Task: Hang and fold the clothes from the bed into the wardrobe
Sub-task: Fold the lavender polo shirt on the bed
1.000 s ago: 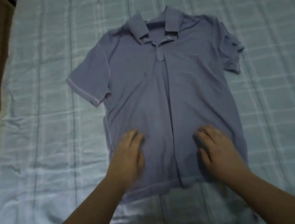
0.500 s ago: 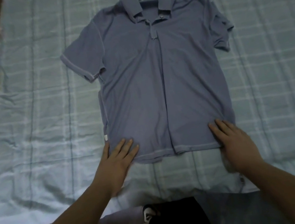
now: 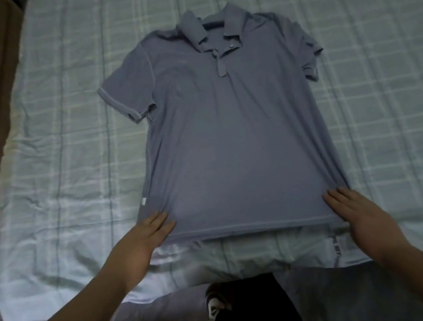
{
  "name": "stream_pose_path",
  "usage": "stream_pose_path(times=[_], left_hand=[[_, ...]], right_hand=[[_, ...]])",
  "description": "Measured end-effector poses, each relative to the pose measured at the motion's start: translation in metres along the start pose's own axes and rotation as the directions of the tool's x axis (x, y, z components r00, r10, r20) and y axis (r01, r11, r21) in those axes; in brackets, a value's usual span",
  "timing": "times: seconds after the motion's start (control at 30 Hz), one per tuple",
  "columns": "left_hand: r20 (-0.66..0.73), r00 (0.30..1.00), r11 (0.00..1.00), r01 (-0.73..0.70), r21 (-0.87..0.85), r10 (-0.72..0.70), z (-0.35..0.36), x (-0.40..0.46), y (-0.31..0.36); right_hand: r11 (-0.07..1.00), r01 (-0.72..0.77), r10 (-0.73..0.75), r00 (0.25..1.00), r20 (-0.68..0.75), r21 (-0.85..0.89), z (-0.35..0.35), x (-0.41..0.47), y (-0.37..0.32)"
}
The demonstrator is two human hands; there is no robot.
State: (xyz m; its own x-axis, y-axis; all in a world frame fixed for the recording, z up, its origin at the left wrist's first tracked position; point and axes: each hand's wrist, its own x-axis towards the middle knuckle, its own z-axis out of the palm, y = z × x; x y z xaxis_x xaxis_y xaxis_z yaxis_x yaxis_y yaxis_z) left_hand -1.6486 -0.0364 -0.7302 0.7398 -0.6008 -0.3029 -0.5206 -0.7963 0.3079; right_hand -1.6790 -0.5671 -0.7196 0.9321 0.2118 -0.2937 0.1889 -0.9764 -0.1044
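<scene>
Both hands have been drawn down from mid-shirt to the hem corners: left hand (image 3: 145, 241) and right hand (image 3: 359, 212) are laid flat, fingers straight, holding nothing. Polo shirt (image 3: 235, 139) is spread face-up, smoothed, on the bed (image 3: 65, 128), so folding is judged next.

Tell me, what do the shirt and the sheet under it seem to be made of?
Shirt: looks like soft, matte knit, probably cotton or a blend; it drapes limply and puckers at the hem corners. Sheet: thin woven cloth, likely cotton, matte, with a printed check and fine creases.
</scene>
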Motion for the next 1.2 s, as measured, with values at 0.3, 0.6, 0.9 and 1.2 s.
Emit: stream_pose_path(times=[0.3, 0.6, 0.9, 1.2], left_hand=[[0.142, 0.983, 0.993, 0.113, 0.018, -0.115, 0.019, -0.007, 0.028], [0.026, 0.994, 0.991, 0.111, -0.075, -0.109, -0.073, 0.037, 0.072], [-0.095, 0.992, 0.993, 0.079, -0.088, -0.088, -0.14, 0.213, 0.116], [-0.206, 0.958, 0.941, 0.128, -0.312, -0.199, -0.126, 0.455, 0.128]], right_hand=[[1.0, -0.027, 0.025, 0.98, 0.195, 0.005, 0.011, -0.015, -0.01], [0.998, -0.067, 0.065, 0.994, 0.085, 0.017, -0.083, 0.0, -0.037], [0.986, -0.036, 0.04, 0.999, -0.02, 0.165, -0.124, 0.106, 0.02], [0.4, -0.362, 0.592, 0.804, 0.065, 0.842, -0.112, 0.287, 0.126]])
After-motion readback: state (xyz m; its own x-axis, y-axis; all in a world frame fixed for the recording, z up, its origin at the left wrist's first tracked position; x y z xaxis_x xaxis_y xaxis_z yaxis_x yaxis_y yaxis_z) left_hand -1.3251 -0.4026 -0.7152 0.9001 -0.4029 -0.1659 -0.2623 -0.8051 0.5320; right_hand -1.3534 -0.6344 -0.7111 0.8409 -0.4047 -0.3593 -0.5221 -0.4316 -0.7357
